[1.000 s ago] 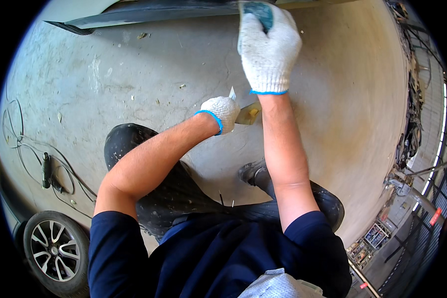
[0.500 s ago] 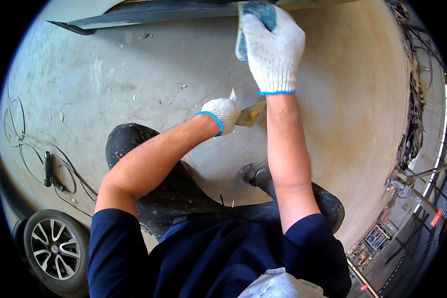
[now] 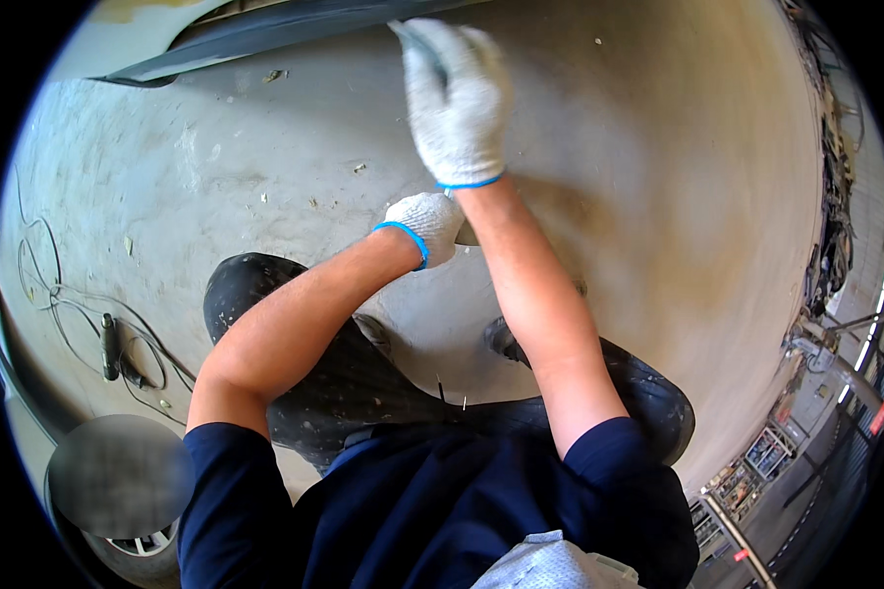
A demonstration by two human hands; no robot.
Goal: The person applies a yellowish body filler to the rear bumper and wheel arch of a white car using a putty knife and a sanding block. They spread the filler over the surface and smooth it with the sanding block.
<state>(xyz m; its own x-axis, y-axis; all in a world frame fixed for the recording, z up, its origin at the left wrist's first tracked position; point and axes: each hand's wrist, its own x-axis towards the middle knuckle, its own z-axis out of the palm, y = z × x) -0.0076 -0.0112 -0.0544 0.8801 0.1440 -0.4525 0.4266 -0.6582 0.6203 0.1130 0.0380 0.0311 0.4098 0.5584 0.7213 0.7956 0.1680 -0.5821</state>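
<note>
Pressing our right hand (image 3: pixel 459 103), fingers wrapped round small dark-teal pad (image 3: pixel 417 44), against sanded body panel (image 3: pixel 658 196); our left hand (image 3: pixel 424 224) fisted below, contents hidden; cables (image 3: pixel 88 324) on floor.

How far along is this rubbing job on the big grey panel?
Most of the panel already looks dull and evenly grey, so much seems rubbed down. In hand: the right hand presses a small pad near the top edge, while the left hand, closed, rests on the panel lower down. Scuffed, blotchy patches at the left suggest work remains there.
</note>
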